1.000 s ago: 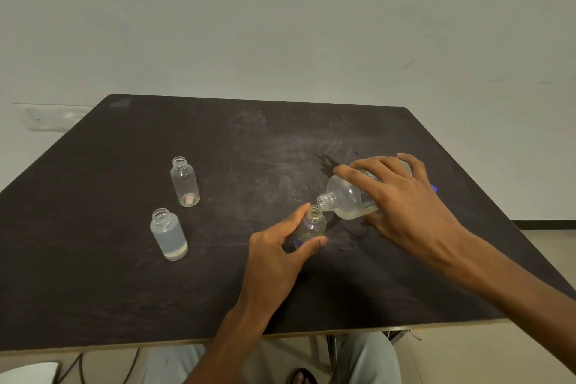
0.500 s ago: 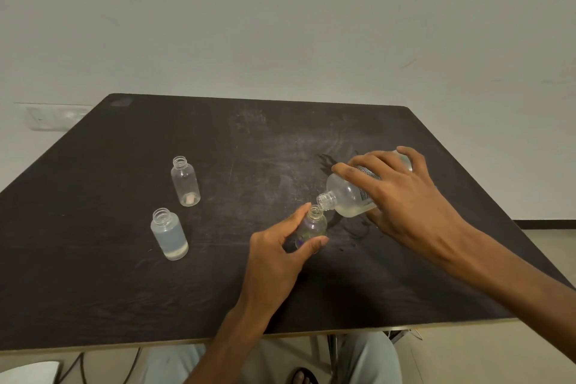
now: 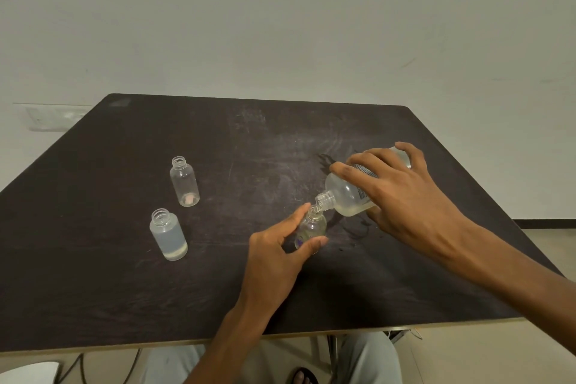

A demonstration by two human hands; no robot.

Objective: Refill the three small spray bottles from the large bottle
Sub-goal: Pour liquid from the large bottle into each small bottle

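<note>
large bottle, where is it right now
In the head view the large bottle is right of centre, tilted in the right hand, its mouth over the small bottle steadied by the left hand.

Clear plastic bottles [image 3: 184, 181]; scuffed matt dark table [image 3: 124, 274].

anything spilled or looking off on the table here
Yes: dark wet patches lie on the table beside the small bottle being filled, under the tilted large bottle, with another smear behind it. They look like spilled liquid.
</note>
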